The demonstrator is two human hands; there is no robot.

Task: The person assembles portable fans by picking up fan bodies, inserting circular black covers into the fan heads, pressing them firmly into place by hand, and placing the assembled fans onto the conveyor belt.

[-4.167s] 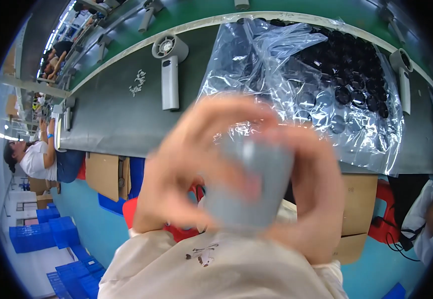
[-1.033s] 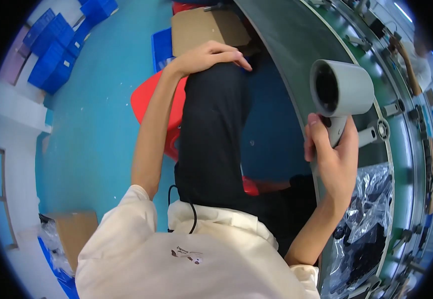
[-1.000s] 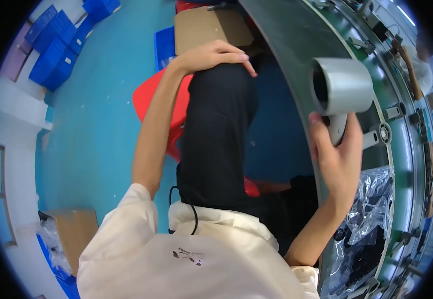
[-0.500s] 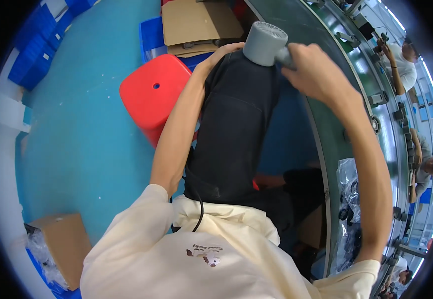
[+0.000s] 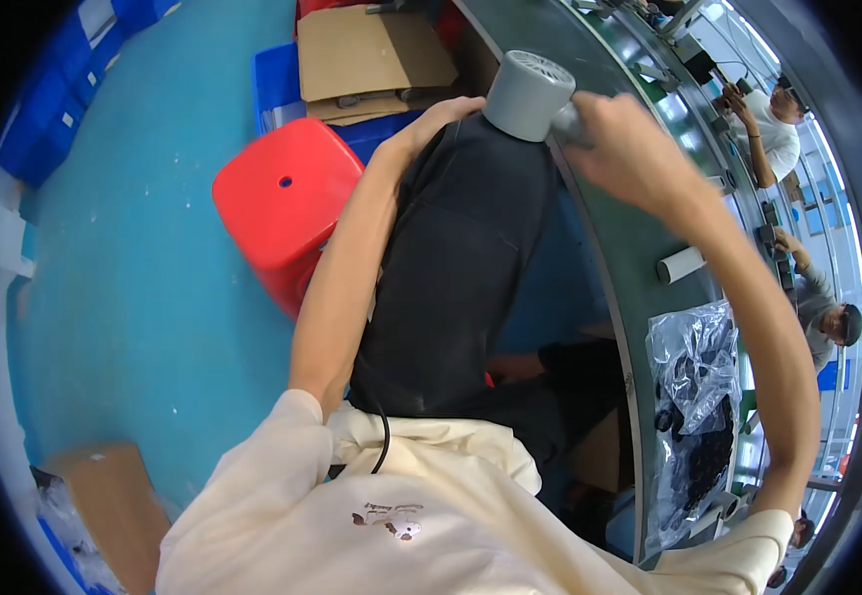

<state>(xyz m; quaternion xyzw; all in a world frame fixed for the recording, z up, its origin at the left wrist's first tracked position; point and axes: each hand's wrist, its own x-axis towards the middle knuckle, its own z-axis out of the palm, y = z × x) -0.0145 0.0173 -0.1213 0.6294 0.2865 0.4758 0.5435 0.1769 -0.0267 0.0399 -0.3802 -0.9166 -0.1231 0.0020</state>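
Note:
A grey hair dryer (image 5: 530,96), with a short round barrel and a slotted end facing up, stands over my knee in black trousers (image 5: 466,248). My right hand (image 5: 619,144) is closed around its handle, slightly smeared by motion. My left hand (image 5: 448,114) reaches along the left side of the knee to the barrel's left edge. Its fingertips are hidden there, so whether they grip the barrel does not show.
A red stool (image 5: 287,198) stands left of my leg, beside a blue crate (image 5: 274,84) with cardboard (image 5: 376,55). On the green bench (image 5: 639,273) at right lie a white cylinder (image 5: 681,265) and a clear plastic bag (image 5: 694,367) with dark parts. People work beyond the bench.
The view has shifted, bringing more of the bench and the white cylinder into sight. Both hands stay at the knee, and the right still holds the hair dryer's handle.

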